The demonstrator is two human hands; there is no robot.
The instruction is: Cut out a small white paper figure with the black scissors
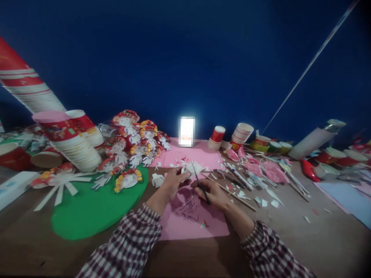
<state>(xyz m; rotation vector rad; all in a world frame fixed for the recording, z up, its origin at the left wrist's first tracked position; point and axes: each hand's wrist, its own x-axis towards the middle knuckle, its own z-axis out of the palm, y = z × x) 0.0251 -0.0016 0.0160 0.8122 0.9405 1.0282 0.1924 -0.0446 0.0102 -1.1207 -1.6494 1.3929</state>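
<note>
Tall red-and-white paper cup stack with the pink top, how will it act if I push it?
The tall red-and-white paper cup stack may tip easily, being much taller than wide. It's probably light, since it looks like paper. Its closely nested rims suggest it could bend or separate.

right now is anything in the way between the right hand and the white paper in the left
Only the dark tool that the right hand holds: it overlaps the white paper in the left hand in this view. Nothing else visibly stands between them; contact is unclear.
</note>
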